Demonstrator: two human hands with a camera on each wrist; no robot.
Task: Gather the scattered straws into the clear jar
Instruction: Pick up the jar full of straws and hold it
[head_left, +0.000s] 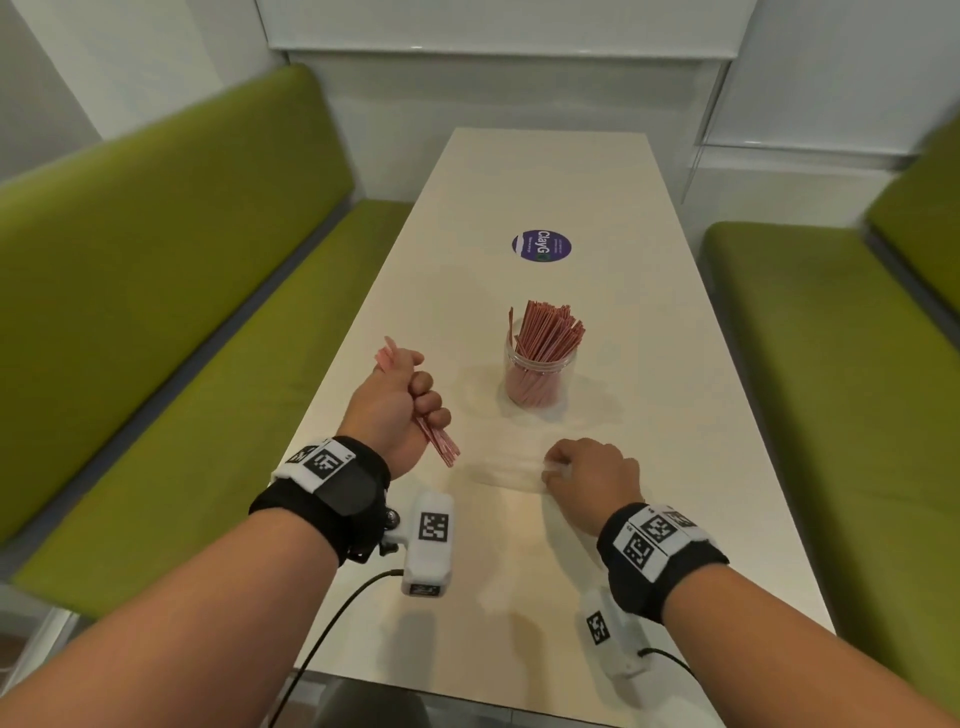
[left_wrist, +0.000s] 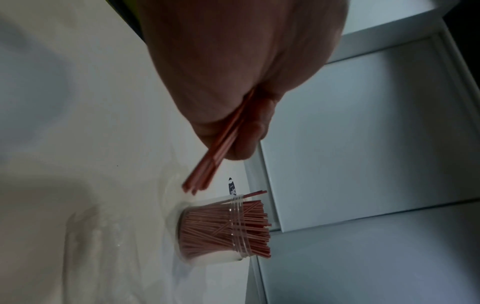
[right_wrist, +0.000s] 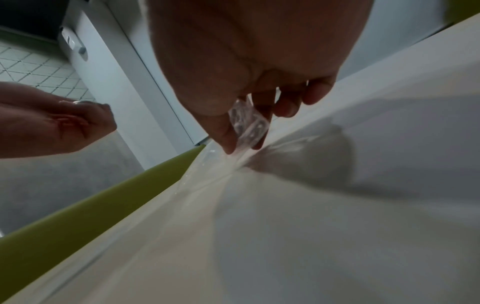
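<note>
A clear jar (head_left: 537, 371) packed with many pink straws (head_left: 548, 332) stands upright in the middle of the white table (head_left: 597, 208). To its left, my left hand (head_left: 402, 400) is raised above the table and grips a small bundle of pink straws (head_left: 441, 447); the bundle (left_wrist: 215, 154) sticks out of my fist, with the jar (left_wrist: 228, 228) beyond it. Nearer to me, my right hand (head_left: 587, 475) pinches a clear plastic bag (head_left: 511, 470) that lies flat on the table. Thumb and fingers hold the edge of the bag (right_wrist: 249, 127).
A round purple sticker (head_left: 541, 245) lies on the table beyond the jar. Green benches (head_left: 182, 291) run along both long sides of the table. A white wall closes the far end. My left hand (right_wrist: 64, 121) also shows in the right wrist view.
</note>
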